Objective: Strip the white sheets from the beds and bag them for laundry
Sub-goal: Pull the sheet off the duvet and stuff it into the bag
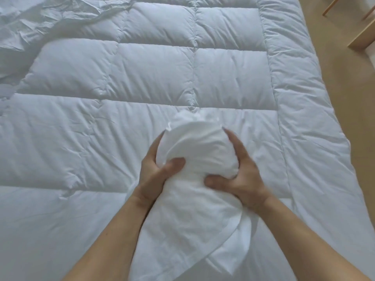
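Note:
A bunched white sheet (pixel 194 147) is held in front of me over the bed, its upper part balled up and its lower part hanging down toward me. My left hand (pixel 156 173) grips the bundle's left side with the thumb pressed into the cloth. My right hand (pixel 239 175) clasps its right side, fingers wrapped around it. Under the bundle lies a white quilted duvet (pixel 121 78) spread over the bed. A crumpled white sheet (pixel 30 23) lies at the bed's far left corner.
Tan floor (pixel 341 98) runs along the right side of the bed. Wooden furniture legs and a light wooden piece (pixel 363 35) stand at the top right, beyond the bed's edge.

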`<control>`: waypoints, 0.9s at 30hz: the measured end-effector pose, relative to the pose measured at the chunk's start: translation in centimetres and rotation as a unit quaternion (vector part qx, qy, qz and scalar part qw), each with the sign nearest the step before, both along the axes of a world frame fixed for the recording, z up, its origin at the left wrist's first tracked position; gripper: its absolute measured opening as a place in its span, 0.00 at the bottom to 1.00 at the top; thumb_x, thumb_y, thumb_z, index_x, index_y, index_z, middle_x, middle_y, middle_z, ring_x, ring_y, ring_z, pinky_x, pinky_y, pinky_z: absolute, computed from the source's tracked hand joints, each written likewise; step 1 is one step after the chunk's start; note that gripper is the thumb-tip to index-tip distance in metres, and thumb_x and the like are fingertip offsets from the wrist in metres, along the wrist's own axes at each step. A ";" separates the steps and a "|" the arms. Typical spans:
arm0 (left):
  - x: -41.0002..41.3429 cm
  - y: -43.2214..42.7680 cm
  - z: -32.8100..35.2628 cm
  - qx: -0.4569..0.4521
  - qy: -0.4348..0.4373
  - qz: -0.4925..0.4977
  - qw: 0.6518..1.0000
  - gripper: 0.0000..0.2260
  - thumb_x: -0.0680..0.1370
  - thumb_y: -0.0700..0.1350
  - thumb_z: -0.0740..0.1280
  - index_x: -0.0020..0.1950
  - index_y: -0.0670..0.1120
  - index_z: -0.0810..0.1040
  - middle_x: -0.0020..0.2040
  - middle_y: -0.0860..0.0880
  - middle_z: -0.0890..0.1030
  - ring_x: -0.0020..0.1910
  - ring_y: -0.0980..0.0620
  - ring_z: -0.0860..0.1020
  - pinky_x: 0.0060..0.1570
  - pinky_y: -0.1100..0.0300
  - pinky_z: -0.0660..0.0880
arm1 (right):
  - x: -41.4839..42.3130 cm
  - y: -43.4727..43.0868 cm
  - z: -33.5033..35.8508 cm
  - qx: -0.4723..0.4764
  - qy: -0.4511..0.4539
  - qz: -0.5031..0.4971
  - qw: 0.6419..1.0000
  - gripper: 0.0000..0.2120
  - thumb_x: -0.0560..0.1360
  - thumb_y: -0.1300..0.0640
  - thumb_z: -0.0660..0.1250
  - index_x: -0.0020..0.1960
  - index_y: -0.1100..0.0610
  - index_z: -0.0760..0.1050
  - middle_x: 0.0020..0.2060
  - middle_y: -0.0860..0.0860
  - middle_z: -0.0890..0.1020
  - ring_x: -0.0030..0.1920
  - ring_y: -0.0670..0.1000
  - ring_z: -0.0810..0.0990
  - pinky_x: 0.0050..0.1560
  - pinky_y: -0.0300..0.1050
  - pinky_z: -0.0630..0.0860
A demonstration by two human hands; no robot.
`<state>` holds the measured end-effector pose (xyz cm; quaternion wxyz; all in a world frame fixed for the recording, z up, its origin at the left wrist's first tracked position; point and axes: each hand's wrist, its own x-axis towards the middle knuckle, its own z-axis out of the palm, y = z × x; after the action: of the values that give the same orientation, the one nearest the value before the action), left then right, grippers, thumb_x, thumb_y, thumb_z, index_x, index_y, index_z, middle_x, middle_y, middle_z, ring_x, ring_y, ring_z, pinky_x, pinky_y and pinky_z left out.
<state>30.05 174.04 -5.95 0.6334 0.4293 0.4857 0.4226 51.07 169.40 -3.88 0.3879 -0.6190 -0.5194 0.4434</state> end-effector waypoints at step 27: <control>-1.6 -0.2 4.2 0.125 0.477 -0.284 0.822 0.35 0.71 0.72 0.48 0.78 0.69 0.46 0.81 0.60 0.51 0.81 0.56 0.43 0.77 0.50 0.45 | -5.3 -1.2 -2.7 0.008 -0.192 0.161 0.968 0.55 0.53 0.30 0.74 0.74 0.33 0.51 0.73 0.39 0.66 0.71 0.44 0.68 0.70 0.43 0.67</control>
<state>28.44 173.85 -1.70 0.3556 0.7718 0.5266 0.0236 45.74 168.23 -6.57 0.2096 -0.5978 -0.6806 0.3682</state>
